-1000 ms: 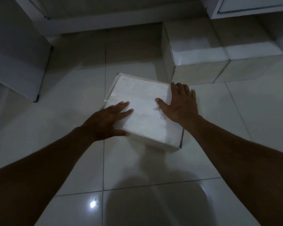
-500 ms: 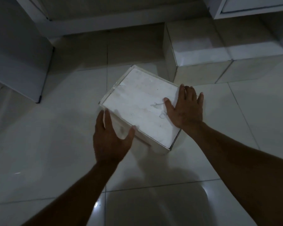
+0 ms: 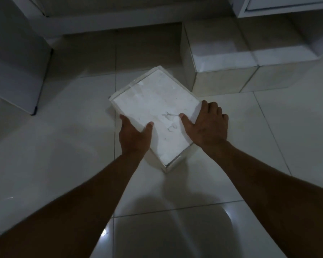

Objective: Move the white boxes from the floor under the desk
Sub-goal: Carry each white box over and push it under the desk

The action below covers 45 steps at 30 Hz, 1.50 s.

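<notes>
A white box (image 3: 153, 107) sits turned like a diamond on the pale floor tiles, one corner toward me. My left hand (image 3: 133, 135) clasps its near-left side, thumb on the top face and fingers down the wall. My right hand (image 3: 207, 125) grips the near-right edge, thumb on top, fingers curled over the side. Two more white boxes stand side by side at the back right, one (image 3: 216, 54) close behind the held box and the other (image 3: 280, 53) partly under the desk.
A white desk drawer unit (image 3: 287, 4) overhangs the top right. A grey panel (image 3: 13, 75) stands on the floor at the left, with a white base ledge (image 3: 101, 21) along the back. Glossy floor tiles (image 3: 45, 164) spread around me.
The box has rotated clockwise into a diamond and slid slightly toward me. My left hand left the top face and now grips the near-left side; my right hand stayed on the right edge.
</notes>
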Available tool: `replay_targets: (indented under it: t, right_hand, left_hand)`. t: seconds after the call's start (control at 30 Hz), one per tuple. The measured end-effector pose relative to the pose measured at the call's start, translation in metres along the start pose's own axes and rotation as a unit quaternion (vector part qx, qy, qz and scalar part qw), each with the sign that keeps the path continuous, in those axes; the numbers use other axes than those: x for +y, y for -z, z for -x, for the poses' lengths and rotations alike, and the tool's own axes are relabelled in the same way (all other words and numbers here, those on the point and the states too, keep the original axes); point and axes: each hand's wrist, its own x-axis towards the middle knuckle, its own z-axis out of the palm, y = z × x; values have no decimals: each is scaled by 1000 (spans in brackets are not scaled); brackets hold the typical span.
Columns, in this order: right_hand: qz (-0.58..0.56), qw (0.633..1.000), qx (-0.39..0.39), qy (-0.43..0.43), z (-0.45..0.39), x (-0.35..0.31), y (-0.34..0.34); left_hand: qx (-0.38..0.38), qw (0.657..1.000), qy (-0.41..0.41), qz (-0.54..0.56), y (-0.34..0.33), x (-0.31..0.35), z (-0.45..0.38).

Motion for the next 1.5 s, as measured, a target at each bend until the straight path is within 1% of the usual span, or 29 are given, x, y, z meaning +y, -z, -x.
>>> replay_targets:
  t: [0.1, 0.2, 0.27, 0.3, 0.37, 0.4, 0.43, 0.47, 0.53, 0.57, 0.6, 0.63, 0.73, 0.8, 0.93, 1.1, 1.23, 1.33, 1.4, 1.5]
  right_hand:
    - [-12, 999, 20, -25, 11, 0, 1]
    - [-22, 999, 46, -10, 25, 9, -2]
    - [-41, 996, 62, 58, 33, 20, -4]
    - [-54, 990, 58, 114, 37, 26, -4]
    - [-75, 969, 33, 234, 41, 37, -4]
    - [-78, 957, 23, 278, 41, 40, -4]
    - [-78, 949, 19, 305, 41, 44, -4]
    - [-78, 946, 17, 314, 40, 46, -5]
    - [-84, 946, 21, 313, 36, 48, -6]
    - [-84, 946, 25, 312, 34, 48, -7]
    - [-81, 946, 27, 313, 34, 48, -7]
    - [-75, 946, 25, 314, 33, 48, -8]
    - [-61, 949, 10, 308, 28, 47, -9]
    - [-67, 952, -1, 300, 23, 44, -10]
    - [-82, 954, -29, 287, 5, 36, -9]
    - [-82, 959, -51, 266, -26, 25, -11]
    - [-75, 958, -57, 271, -42, 16, -15]
    - [-71, 958, -56, 272, -55, 17, -16]
    - [-51, 969, -53, 235, -65, 18, -18]
    - [-28, 989, -53, 135, -81, 17, -17]
  left_hand:
    - [-35, 999, -18, -15, 2, 5, -29]
    - [-133, 991, -30, 1, 12, 8, -60]
    - [-171, 984, -49, -28, 19, 9, -70]
    - [-170, 982, -70, -50, 20, 8, -69]
    - [-127, 973, -139, -134, 20, 6, -58]
    - [-103, 960, -188, -179, 23, 8, -49]
    - [-92, 942, -247, -209, 25, 9, -38]
    - [-108, 917, -309, -228, 27, 7, -29]
    - [-186, 849, -415, -270, 29, 5, -15]
    - [-217, 815, -451, -293, 27, 2, -10]
    - [-235, 793, -468, -311, 25, 0, -8]
    - [-240, 783, -474, -322, 23, -2, -7]
    - [-231, 782, -479, -326, 18, 0, -16]
    - [-241, 783, -471, -328, 18, 4, -24]
    - [-264, 788, -429, -355, 17, 20, -39]
    - [-255, 801, -384, -382, -3, 40, -53]
    - [-224, 816, -356, -398, -18, 45, -57]
    - [-185, 828, -367, -382, -29, 41, -68]
    - [-161, 831, -377, -376, -34, 40, -80]
    - [-145, 827, -382, -386, -39, 47, -99]
